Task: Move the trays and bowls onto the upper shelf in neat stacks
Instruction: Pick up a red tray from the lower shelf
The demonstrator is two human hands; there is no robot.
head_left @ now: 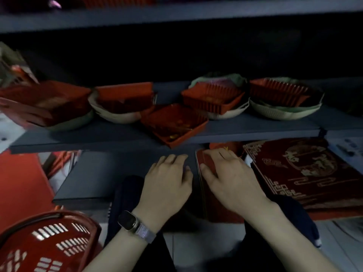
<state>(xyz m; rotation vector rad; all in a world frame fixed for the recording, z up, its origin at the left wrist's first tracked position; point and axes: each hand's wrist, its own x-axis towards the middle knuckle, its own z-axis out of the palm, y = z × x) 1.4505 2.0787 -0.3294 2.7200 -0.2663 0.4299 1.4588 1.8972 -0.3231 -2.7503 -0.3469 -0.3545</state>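
Gold characters on the dark red mat are too blurred to read. Left of it, the right hand lies spread on a flat red tray; the left hand hovers loosely open. Above, on the grey shelf, ribbed red trays sit in cream bowls.

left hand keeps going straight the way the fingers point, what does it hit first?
Probably nothing soon: the left hand points into the dark gap under the shelf holding the red tray. The way looks free as far as visible; depth is unclear.
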